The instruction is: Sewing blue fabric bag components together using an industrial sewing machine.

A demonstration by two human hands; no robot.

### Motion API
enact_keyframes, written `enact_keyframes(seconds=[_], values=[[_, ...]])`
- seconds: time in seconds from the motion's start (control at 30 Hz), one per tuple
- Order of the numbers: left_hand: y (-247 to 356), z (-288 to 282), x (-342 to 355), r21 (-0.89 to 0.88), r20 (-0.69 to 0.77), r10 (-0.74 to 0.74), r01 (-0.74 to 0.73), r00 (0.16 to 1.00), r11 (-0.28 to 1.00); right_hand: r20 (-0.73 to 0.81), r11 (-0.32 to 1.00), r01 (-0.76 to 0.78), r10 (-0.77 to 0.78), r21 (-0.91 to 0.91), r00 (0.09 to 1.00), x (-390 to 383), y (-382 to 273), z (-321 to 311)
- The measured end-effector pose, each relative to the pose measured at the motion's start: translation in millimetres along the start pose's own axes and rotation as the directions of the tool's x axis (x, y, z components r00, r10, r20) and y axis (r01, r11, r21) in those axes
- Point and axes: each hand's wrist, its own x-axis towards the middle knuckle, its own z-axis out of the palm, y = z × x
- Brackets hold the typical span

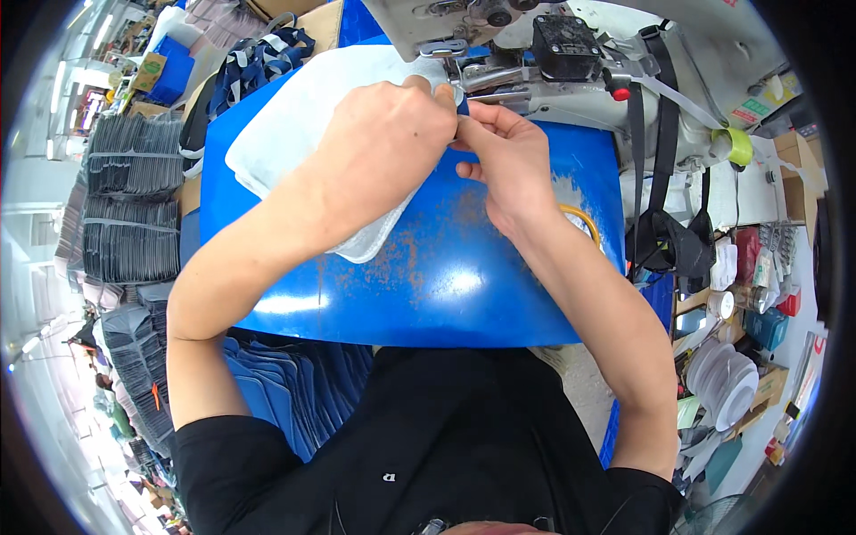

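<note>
A white padded fabric panel (294,116) with rounded corners lies on the blue worktable under the sewing machine (535,85). My left hand (392,129) is over the panel, its fingers curled closed at the edge beside the machine's presser foot (446,50). Close against it, my right hand (513,156) pinches a short dark blue strip (463,106) between thumb and forefinger. The fingertips of both hands nearly touch there. My left hand covers the part of the panel beneath it, and its own grip is partly hidden.
The blue tabletop (401,303) has worn patches. Dark blue straps (263,67) lie at its far left, beside stacked grey panels (132,241). Blue panels (285,392) hang below the near edge. Black straps (655,160) and white spools (720,383) are on the right.
</note>
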Motion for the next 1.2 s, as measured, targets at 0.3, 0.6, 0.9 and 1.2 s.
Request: enact_keyframes(seconds=[0.3,0.6,0.9,1.2], values=[[38.5,22.9,5.5,-0.172,-0.025,-0.282,0.274,0.959,0.946,0.082,0.999,0.038,-0.039,0.017,0.996,3.6,5.0,-12.2],[44.9,51.9,1.2,-0.680,-0.181,-0.543,0.295,0.820,0.671,0.190,0.929,0.341,-0.312,-0.145,0.931,0.5,26.5,-27.7],[-14.1,86.2,-63.7,-0.699,-0.256,-0.628,0.308,0.735,0.645,0.230,0.794,0.477,-0.419,-0.377,0.879,-16.9,51.3,-30.7],[-21.0,112.0,-206.9,-0.788,0.589,-0.719,0.460,0.370,-0.408,0.271,0.969,0.214,-0.241,0.124,0.932,-18.6,34.9,-36.7]])
